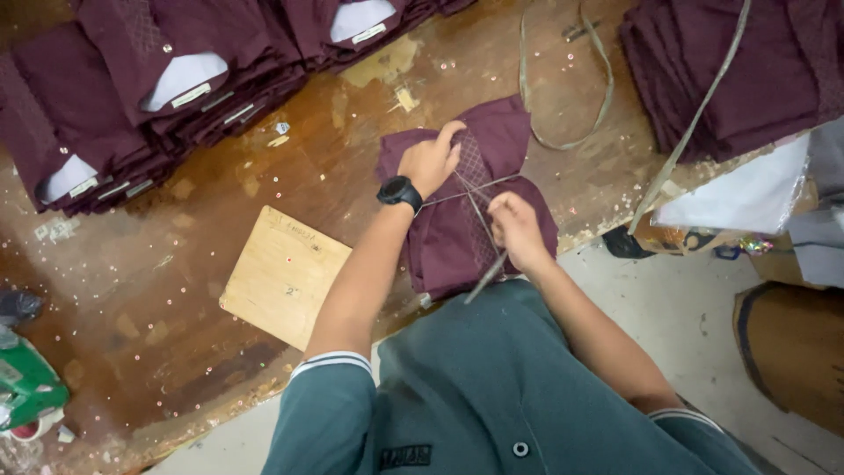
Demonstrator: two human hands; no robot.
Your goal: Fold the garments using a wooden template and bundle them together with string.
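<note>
A small bundle of folded maroon garments [444, 242] lies at the near edge of a worn wooden table [202, 220]. A thin grey strap [477, 211] crosses over the bundle's top. My left hand [431, 161], with a black watch on its wrist, presses down on the bundle's far part and pinches the strap. My right hand [516, 230] grips the strap near the crossing, and its loose end hangs toward my green shirt.
Rows of folded maroon garments [167, 79] with white collar inserts line the far left. Another maroon stack [747, 62] sits far right, with loose straps [598, 97] beside it. A wooden board [283, 274] lies left of the bundle. Green object [26, 387] at the left edge.
</note>
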